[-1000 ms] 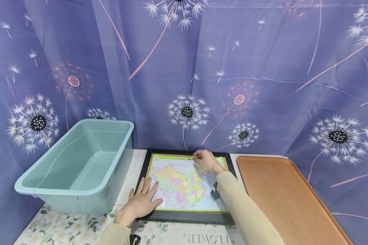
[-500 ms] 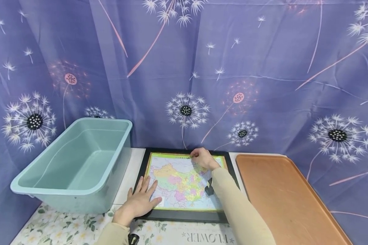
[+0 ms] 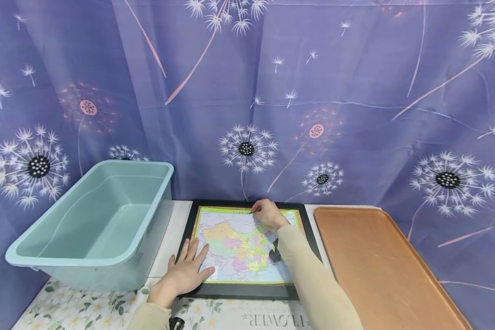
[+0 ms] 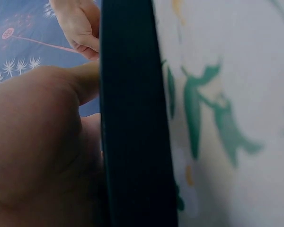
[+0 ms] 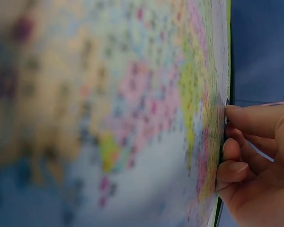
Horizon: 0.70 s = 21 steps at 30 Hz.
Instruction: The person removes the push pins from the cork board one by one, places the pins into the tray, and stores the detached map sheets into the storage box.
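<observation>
A colourful paper map (image 3: pixel 231 247) lies inside a black rectangular frame (image 3: pixel 239 290) on the table. My left hand (image 3: pixel 185 275) rests on the frame's left side and the map's lower left part, fingers spread. At the top of the map, near its yellow-green border, my right hand (image 3: pixel 269 214) pinches a small dark piece (image 3: pixel 250 213), too small to make out. In the right wrist view, the thumb and curled fingers (image 5: pixel 234 172) are right at the map's far edge. The frame's side (image 4: pixel 132 113) fills the middle of the left wrist view.
A deep light-teal plastic tub (image 3: pixel 90 261) stands on the left. To the right lies a brown tray (image 3: pixel 367 256). A flowered cloth (image 3: pixel 82 309) covers the near part of the table, and a purple dandelion-print curtain (image 3: pixel 198 137) hangs behind.
My right hand has shifted slightly left along the map's top edge. My left hand stays in place on the frame. The head view has turned a little to the right.
</observation>
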Available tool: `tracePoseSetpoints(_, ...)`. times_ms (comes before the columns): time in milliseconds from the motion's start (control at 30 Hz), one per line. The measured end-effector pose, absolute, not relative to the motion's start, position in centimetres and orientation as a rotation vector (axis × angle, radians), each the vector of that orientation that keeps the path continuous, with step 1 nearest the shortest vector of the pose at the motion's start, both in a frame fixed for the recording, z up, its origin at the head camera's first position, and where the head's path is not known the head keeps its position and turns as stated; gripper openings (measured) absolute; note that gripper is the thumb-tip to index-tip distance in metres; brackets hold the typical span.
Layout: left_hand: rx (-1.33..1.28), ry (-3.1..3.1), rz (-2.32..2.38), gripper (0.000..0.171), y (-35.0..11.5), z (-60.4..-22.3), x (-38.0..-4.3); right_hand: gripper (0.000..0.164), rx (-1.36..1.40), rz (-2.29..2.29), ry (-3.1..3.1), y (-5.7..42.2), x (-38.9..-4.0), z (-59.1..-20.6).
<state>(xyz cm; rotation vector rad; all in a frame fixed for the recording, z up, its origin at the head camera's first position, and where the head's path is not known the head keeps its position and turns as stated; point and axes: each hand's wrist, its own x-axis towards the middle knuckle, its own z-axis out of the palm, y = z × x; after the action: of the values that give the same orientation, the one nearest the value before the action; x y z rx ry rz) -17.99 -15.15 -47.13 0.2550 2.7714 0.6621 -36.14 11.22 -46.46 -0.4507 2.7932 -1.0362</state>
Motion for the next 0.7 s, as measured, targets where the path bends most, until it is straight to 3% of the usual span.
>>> tracePoseSetpoints(333, 0.256, 2.784, 0.687, 0.074, -15.09, -46.50, -17.50, 0.011, -0.437, -1.009, 2.796, 10.94, -36.35, -46.38)
tracePoseSetpoints(700, 0.265, 2.770, 0.696, 0.083, -15.20, -47.22, -17.90, 0.009, -0.435, -0.887, 2.843, 10.65, -36.40, -46.08)
